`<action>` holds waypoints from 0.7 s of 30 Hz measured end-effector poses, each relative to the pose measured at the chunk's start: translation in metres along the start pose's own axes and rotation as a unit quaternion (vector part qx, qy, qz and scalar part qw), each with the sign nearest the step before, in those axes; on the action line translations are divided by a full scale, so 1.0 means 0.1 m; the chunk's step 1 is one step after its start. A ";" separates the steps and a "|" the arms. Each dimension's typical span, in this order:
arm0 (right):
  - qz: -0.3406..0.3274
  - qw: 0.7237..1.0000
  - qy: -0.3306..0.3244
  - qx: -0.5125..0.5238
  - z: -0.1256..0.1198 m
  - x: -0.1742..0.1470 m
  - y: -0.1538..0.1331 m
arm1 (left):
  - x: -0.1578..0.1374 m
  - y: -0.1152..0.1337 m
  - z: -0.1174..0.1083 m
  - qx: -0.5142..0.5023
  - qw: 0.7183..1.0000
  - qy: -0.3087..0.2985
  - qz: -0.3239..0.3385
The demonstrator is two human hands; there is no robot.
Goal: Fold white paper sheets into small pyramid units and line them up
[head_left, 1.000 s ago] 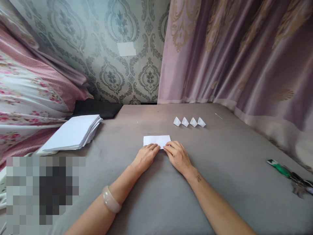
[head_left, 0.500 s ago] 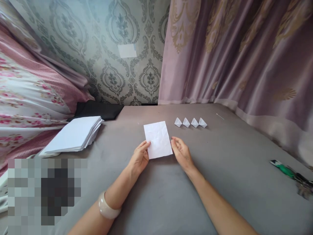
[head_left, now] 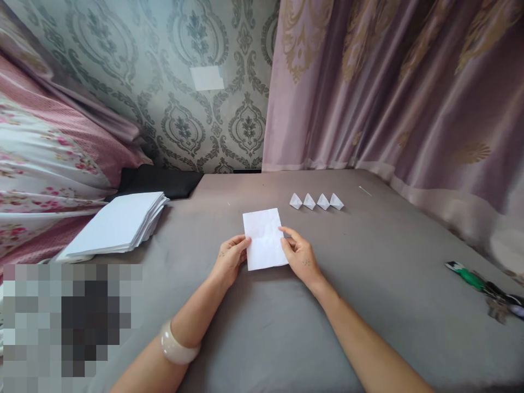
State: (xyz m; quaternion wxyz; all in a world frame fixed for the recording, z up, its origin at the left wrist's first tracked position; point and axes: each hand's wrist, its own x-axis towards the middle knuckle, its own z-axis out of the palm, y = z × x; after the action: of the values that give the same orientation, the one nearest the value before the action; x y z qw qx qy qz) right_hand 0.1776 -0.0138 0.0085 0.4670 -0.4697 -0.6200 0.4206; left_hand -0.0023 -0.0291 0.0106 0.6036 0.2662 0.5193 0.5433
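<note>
A small white sheet of paper, slightly wrinkled, is held up between my two hands over the grey table. My left hand pinches its left edge, thumb on the front and fingers behind. At the opposite edge, my right hand grips the sheet with thumb and fingertips; part of the grip is hidden behind the hand. Beyond the sheet to the right, several small folded white paper pieces stand in a row on the table.
A thick stack of white paper lies at the left, near a folded black cloth. Keys with a green tag lie at the right on the grey-covered table. Curtains hang behind, and a pale bracelet circles my left forearm.
My right hand has moved in and taken hold of the paper's right edge, which it was beside before. The sheet has turned slightly straighter. The view has shifted a little.
</note>
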 end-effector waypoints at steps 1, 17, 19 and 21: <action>-0.001 1.000 -0.002 -0.003 0.01 0.00 0.02 | 0.00 0.01 -0.01 0.011 1.000 0.002 0.004; 0.219 0.972 -0.051 0.065 -0.07 0.12 0.02 | 0.09 0.01 -0.36 0.527 0.802 -0.085 0.268; 0.231 0.970 -0.051 0.060 -0.06 0.12 -0.03 | 0.10 -0.01 -0.35 0.543 0.788 -0.089 0.277; 0.238 0.969 -0.052 0.049 -0.06 0.13 -0.05 | 0.13 -0.04 -0.34 0.556 0.774 -0.089 0.290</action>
State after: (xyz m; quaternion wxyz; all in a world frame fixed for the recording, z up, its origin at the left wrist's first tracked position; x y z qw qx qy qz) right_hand 0.1812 -0.0014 0.0167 0.3435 -0.5578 -0.4919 0.5735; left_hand -0.0333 -0.0265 -0.0078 0.2079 0.7405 0.5729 0.2833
